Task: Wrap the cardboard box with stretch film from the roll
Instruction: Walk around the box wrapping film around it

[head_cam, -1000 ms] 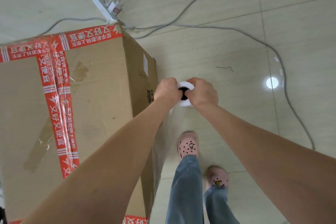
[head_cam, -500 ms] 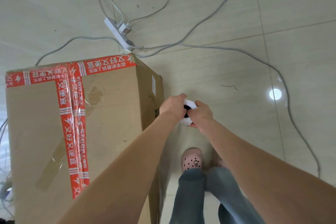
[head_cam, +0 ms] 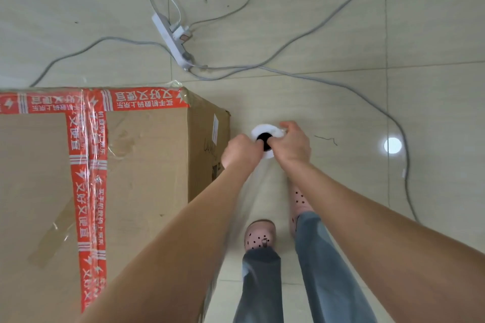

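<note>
**Both hands hold the film roll upright off the box's far right corner**

The cardboard box stands on the floor, its red-taped top filling the left of the view; the roll of stretch film hangs upright just off the box's right side face, near its far right corner and apart from the cardboard. It shows end-on as a white ring round a dark core; I judge it is held upright so the film pays off flat along the side face. A clear sheet of film runs from the roll back toward the person along that face, between box and legs; where it joins the cardboard is hidden by the left forearm.

The left hand is curled at the box side of the roll's top, one of its fingers hooked at the mouth of the core; the right hand is curled at the other side, its fingers bent over the white rim. Neither hand is spread; both grip the top end, probably so the roll can turn between them; the roll's lower end is out of sight.

A power strip and cables lie on the floor beyond the far corner; a likely snag on the way round.
</note>
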A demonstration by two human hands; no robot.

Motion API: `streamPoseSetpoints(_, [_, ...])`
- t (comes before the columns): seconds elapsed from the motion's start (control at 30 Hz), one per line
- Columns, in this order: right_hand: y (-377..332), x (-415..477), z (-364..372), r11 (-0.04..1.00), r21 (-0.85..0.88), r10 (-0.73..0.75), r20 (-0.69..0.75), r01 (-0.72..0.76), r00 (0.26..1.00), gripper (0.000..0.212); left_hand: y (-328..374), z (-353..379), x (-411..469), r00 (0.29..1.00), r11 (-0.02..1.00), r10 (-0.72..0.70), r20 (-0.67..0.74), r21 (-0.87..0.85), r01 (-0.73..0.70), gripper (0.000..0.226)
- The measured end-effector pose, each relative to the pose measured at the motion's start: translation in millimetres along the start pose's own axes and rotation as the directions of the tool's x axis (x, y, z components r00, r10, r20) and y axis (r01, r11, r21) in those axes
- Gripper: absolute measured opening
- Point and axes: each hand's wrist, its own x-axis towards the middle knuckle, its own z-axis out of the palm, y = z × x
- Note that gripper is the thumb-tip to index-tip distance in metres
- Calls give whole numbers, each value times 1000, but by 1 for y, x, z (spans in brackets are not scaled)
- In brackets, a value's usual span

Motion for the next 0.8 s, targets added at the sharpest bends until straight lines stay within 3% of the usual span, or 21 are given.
streamPoseSetpoints(0.1, [-2, 1, 0, 917, 289, 222, 200, -274, 954, 53, 4, 1, 5, 996, 1000, -21, 81, -15, 22, 40])
streamPoseSetpoints(0.17, [-3, 5, -2, 891, 339, 231, 236, -303, 944, 49, 9, -4, 9, 996, 998, 47, 82, 46, -51, 35])
streamPoseSetpoints(0.27, [-8, 14, -6, 940, 268, 158, 210, -212, 965, 37, 22, -15, 19, 978, 972, 202, 56, 108, -207, 26])
streamPoseSetpoints(0.37, [-17, 21, -11, 980, 159, 92, 184, -122, 979, 30, 34, -23, 28, 973, 959, 228, 36, 163, -231, 11])
streamPoseSetpoints(0.53, [-42, 36, -21, 994, -81, -64, 151, 77, 986, 22, 38, -31, 36, 988, 989, 146, -51, 26, -145, 18])
streamPoseSetpoints(0.67, [-69, 46, -19, 968, -127, -199, 123, 215, 972, 32, 35, -43, 41, 992, 996, 29, -124, -78, -38, 30])
streamPoseSetpoints(0.73, [-79, 48, -12, 974, -81, -204, 104, 213, 973, 36, 31, -51, 46, 989, 986, -61, -132, -163, 39, 31])
streamPoseSetpoints(0.8, [-84, 49, -4, 994, -16, -106, 140, 109, 984, 42, 28, -57, 50, 987, 977, -123, -103, -189, 102, 35])
